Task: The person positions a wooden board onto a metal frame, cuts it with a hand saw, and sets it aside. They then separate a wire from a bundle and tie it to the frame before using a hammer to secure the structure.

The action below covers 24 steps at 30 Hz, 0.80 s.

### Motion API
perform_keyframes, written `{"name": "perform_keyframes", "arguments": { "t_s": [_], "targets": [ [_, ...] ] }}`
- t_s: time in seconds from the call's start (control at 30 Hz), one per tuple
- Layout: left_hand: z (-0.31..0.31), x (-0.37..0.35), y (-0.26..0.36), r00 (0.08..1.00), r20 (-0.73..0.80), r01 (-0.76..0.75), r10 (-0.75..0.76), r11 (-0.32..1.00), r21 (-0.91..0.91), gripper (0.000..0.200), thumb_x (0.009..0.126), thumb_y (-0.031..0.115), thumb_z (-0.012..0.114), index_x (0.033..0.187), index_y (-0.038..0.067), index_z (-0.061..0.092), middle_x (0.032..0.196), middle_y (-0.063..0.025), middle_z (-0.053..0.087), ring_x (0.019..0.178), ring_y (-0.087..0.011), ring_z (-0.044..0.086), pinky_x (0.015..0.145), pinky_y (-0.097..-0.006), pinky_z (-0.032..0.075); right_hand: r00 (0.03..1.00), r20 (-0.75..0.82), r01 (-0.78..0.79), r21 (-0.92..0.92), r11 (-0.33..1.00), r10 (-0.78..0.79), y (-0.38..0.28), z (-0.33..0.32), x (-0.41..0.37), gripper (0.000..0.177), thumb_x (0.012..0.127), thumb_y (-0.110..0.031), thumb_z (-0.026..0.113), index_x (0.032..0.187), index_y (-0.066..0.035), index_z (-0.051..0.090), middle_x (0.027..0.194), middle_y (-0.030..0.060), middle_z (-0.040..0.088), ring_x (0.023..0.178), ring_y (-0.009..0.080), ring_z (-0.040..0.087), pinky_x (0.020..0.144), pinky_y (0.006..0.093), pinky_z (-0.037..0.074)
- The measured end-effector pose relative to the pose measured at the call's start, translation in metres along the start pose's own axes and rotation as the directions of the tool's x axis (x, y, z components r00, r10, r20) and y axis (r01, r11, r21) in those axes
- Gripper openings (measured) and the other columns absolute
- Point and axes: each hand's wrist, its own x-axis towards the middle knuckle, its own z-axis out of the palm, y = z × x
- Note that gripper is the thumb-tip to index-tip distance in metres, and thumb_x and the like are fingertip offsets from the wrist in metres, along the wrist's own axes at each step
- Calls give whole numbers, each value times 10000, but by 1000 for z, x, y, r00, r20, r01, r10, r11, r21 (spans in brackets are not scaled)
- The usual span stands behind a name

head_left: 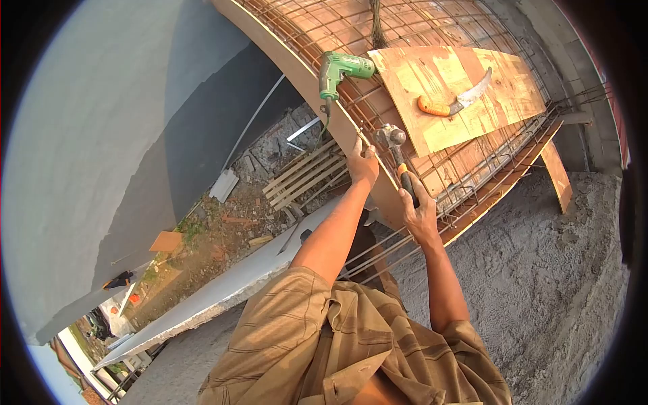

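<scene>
My right hand (420, 210) is wrapped around the black and orange handle of a hammer (391, 138). The hammer's metal head is raised over the rebar, just right of my left hand (363, 165). At the top edge of the upright plywood side board (312, 79), the thumb and fingers of my left hand are drawn together. What they pinch is too small to make out. A green power drill (345, 65) lies farther up by the same edge, its cord hanging down. On a loose plywood sheet (405, 101) rests a curved handsaw (466, 96) with an orange grip.
A rebar grid (439, 27) covers the formwork, with a bundle of thin bristles (376, 30) at the top. Left of the board is a drop to rubble and wooden slats (304, 175). Rough concrete (513, 283) lies at right; rebar ends (378, 255) stick out near my body.
</scene>
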Motion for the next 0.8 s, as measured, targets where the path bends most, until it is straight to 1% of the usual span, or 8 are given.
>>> {"name": "perform_keyframes", "arguments": {
  "t_s": [0.27, 0.37, 0.4, 0.5, 0.57, 0.6, 0.67, 0.8],
  "targets": [
    [0, 3, 0, 997, 9, -72, 72, 996, 55, 546, 958, 133, 577, 1436, -89, 434, 1432, -313, 482, 1346, -420, 471, 1130, -420, 385, 985, 148, -72, -110, 991, 88, -15, 13, 44, 497, 994, -271, 611, 1401, 1, 526, 1091, 262, 693, 1010, 287, 687, 890, 372, 514],
    [0, 4, -7, 993, 0, -119, 120, 988, 94, 552, 951, 145, 576, 1439, -76, 441, 1421, -304, 500, 1340, -407, 484, 1124, -411, 389, 993, 45, 116, -73, 990, -113, -4, 20, 38, 494, 993, -269, 612, 1403, -5, 526, 1071, 267, 695, 1002, 281, 691, 873, 379, 516],
    [1, 4, -11, 984, -18, -175, 176, 982, 72, 555, 942, 145, 571, 1441, -63, 447, 1414, -307, 507, 1328, -404, 499, 1110, -411, 402, 996, 66, 72, -74, 995, -67, -3, 22, 36, 495, 992, -270, 614, 1403, -7, 527, 1079, 266, 694, 1008, 282, 692, 878, 379, 517],
    [-3, 0, 4, 999, 20, -52, 51, 994, 94, 555, 937, 135, 562, 1439, -73, 444, 1417, -321, 495, 1328, -408, 497, 1102, -416, 410, 994, 109, -10, -68, 998, 17, -10, 22, 37, 498, 988, -273, 622, 1402, -12, 529, 1103, 266, 693, 1036, 293, 691, 895, 381, 517],
    [-1, 3, 5, 993, 9, -116, 116, 988, 103, 557, 940, 158, 547, 1442, -62, 446, 1374, -329, 529, 1293, -423, 525, 1087, -418, 423, 991, 135, -12, -48, 999, 19, -6, 24, 41, 501, 985, -273, 628, 1400, -11, 530, 1120, 270, 691, 1068, 310, 689, 907, 385, 517],
    [-1, 3, 1, 989, -10, -147, 149, 984, 101, 557, 942, 166, 542, 1447, -49, 448, 1366, -323, 539, 1284, -419, 533, 1082, -415, 426, 991, 36, 134, -66, 989, -132, 8, 32, 38, 496, 983, -270, 629, 1399, -16, 533, 1117, 273, 691, 1075, 317, 688, 903, 386, 516],
    [-3, 2, -8, 975, -20, -216, 222, 961, 172, 556, 947, 175, 532, 1455, -35, 446, 1352, -312, 556, 1269, -410, 550, 1075, -410, 430, 998, 34, 47, 7, 999, -48, -3, 33, 31, 491, 982, -267, 630, 1397, -21, 537, 1114, 273, 691, 1079, 313, 688, 902, 386, 515],
    [-2, 2, 0, 998, 27, -60, 58, 997, 48, 575, 942, 162, 564, 1446, -79, 429, 1364, -317, 544, 1281, -409, 540, 1079, -418, 427, 998, 52, -37, -45, 998, 39, 1, 32, 32, 487, 981, -268, 625, 1396, -29, 534, 1108, 273, 693, 1085, 308, 687, 912, 390, 511]
  ]
}}
